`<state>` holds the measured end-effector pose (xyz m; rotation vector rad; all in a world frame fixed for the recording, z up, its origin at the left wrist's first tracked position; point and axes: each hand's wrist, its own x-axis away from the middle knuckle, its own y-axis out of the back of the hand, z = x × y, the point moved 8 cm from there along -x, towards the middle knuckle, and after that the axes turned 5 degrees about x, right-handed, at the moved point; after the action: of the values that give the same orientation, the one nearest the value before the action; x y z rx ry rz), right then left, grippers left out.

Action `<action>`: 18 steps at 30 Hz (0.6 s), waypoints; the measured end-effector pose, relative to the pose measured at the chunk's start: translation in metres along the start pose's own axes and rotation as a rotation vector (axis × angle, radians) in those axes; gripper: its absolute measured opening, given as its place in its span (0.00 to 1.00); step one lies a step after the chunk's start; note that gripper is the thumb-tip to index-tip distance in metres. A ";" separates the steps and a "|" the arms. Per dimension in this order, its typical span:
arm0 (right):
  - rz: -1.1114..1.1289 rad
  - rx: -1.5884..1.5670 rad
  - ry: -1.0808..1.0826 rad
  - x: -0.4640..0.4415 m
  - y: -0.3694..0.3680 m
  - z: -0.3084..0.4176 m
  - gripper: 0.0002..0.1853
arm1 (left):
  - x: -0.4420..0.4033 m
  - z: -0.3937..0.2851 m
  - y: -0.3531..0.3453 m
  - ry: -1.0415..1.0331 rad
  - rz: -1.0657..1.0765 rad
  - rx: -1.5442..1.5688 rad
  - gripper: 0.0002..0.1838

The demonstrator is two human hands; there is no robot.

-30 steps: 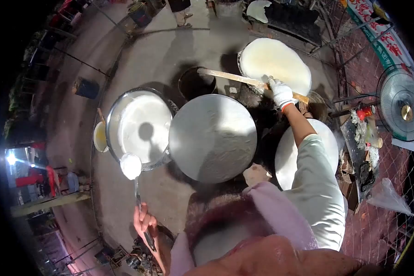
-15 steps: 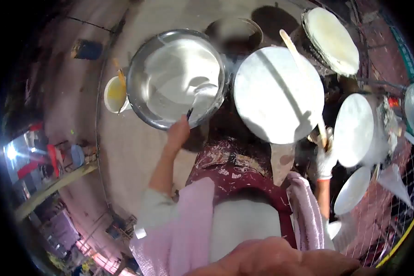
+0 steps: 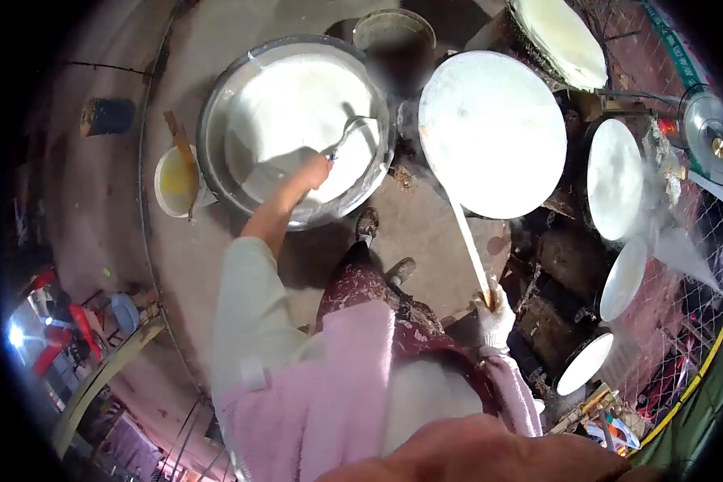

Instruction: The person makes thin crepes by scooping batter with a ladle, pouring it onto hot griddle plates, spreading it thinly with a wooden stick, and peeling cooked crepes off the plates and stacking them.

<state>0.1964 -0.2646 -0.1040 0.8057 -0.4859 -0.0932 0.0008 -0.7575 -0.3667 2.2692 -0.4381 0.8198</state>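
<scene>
My bare left hand (image 3: 316, 172) is closed around the handle of a metal ladle (image 3: 347, 135), which is over the white batter in a large metal basin (image 3: 209, 132). In a white glove, my right hand (image 3: 496, 320) grips the lower end of a long pale wooden stick (image 3: 467, 238). The stick's far end reaches the left edge of a round griddle (image 3: 494, 132) covered with a white layer. I cannot tell whether that end touches the layer.
Left of the basin stands a tub of yellow liquid (image 3: 171, 186) with a brush-like tool. More white-covered round griddles (image 3: 616, 178) line the right side, by a wire fence (image 3: 699, 281) and a fan (image 3: 711, 136). A dark bucket (image 3: 394, 32) stands behind.
The stick has moved off the middle of the griddle to its left edge, with my right hand drawn nearer to me. My left hand and the ladle are now further over the basin.
</scene>
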 end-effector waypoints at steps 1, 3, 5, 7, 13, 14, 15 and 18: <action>0.063 0.071 -0.021 0.006 -0.009 0.010 0.30 | 0.024 0.007 -0.019 0.210 0.097 0.266 0.22; 0.168 0.016 0.013 0.012 -0.032 0.013 0.32 | 0.066 -0.003 -0.053 0.274 0.162 0.836 0.21; 0.335 0.024 -0.122 0.026 -0.055 0.024 0.32 | 0.097 -0.003 -0.089 0.321 0.222 1.126 0.21; 0.323 -0.257 -0.202 0.038 -0.101 -0.019 0.31 | 0.125 -0.022 -0.116 0.137 0.267 1.368 0.23; 0.685 -0.235 -0.204 0.075 -0.163 -0.076 0.20 | 0.183 -0.103 -0.163 -0.148 0.596 2.232 0.18; 0.726 -0.350 -0.263 0.086 -0.166 -0.087 0.20 | 0.198 -0.112 -0.159 -0.174 0.580 2.296 0.16; 0.692 -0.288 -0.142 0.089 -0.152 -0.077 0.20 | 0.214 -0.123 -0.151 -0.191 0.566 2.350 0.15; 0.714 -0.223 -0.080 0.096 -0.135 -0.092 0.23 | 0.266 -0.150 -0.112 -0.266 0.506 2.327 0.14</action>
<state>0.3369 -0.3214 -0.2176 0.3764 -0.7988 0.4761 0.1907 -0.5946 -0.1590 4.4877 0.1222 1.7530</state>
